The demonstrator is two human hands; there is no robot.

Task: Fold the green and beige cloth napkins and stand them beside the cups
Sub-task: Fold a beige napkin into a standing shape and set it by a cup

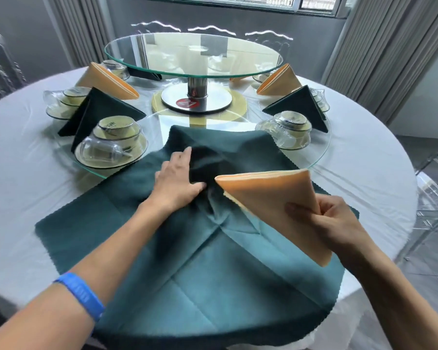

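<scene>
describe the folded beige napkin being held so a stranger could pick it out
On the round white-clothed table, an unfolded green cloth lies nearest the camera. Above its right side, the right hand pinches a folded beige napkin; unlike the other beige ones, it is held aloft.

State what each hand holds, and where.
Right hand pinches the folded beige cloth napkin at its near edge. Left hand holds nothing.
</scene>
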